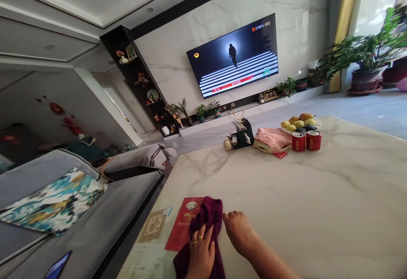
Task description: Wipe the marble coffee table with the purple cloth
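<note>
My left hand (201, 251), with a gold ring on one finger, presses flat on a dark purple cloth (208, 217) at the near edge of a white marble table (286, 198). The cloth lies partly over a red envelope (182, 226). My right hand (239, 230) rests on the tabletop right beside the cloth, fingers together and curled down, touching its right edge. Neither hand lifts anything.
A QR-code card (154, 226) lies left of the envelope. At the far end stand two red cans (306, 140), a fruit plate (299, 123), a pink folded cloth (272, 140) and a dark tissue box (243, 137). A grey sofa (63, 211) is to the left, with a wall TV (233, 56) ahead.
</note>
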`<state>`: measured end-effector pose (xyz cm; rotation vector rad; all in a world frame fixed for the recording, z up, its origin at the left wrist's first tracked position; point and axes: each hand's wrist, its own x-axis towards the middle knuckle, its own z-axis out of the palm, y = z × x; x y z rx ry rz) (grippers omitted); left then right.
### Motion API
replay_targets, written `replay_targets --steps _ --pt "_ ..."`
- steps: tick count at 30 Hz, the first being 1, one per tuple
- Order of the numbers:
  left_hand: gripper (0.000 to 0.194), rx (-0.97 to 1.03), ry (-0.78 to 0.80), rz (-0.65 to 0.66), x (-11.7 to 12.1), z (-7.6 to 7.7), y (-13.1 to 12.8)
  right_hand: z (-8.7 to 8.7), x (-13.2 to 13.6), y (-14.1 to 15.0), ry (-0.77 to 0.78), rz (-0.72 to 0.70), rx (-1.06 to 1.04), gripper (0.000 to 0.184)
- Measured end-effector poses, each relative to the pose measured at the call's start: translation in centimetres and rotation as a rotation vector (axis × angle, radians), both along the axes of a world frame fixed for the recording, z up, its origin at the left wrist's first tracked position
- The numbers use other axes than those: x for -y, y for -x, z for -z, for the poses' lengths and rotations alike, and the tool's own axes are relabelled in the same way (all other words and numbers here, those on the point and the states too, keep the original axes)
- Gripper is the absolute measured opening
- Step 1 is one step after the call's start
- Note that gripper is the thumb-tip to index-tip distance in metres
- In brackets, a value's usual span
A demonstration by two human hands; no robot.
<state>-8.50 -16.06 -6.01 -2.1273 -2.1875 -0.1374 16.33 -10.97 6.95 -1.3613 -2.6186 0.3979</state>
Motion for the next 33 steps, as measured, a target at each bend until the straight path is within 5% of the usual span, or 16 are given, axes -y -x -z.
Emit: replay_targets --steps 8,14,19,25,30,33 --pt "0.063 0.024 -0.028 -0.021 -13.1 -4.5 0.4 2.5 -0.5 1.4 0.001 -0.02 0.053 0.045" --pt "0.059 0.047 -0.016 -0.089 -22.5 -5.0 1.5 3.9 -0.7 2.3 0.029 -0.005 0.059 0.035" --pt "0.058 0.079 0.014 -0.111 -27.1 -5.2 3.6 5.0 -1.0 2.7 0.051 0.028 0.1 0.036" --pt "0.057 0.087 0.011 -0.201 -25.6 -6.1 7.7 4.4 -1.0 2.2 0.05 0.002 0.122 0.038" --pt "0.056 0.071 0.026 -0.221 -19.3 -6.2 7.7 1.9 -0.4 1.3 0.13 -0.062 0.169 0.058" --pt "0.06 0.068 0.051 -0.188 -14.0 -5.8 6.0 0.7 -0.1 1.0 0.142 -0.035 0.14 0.055"
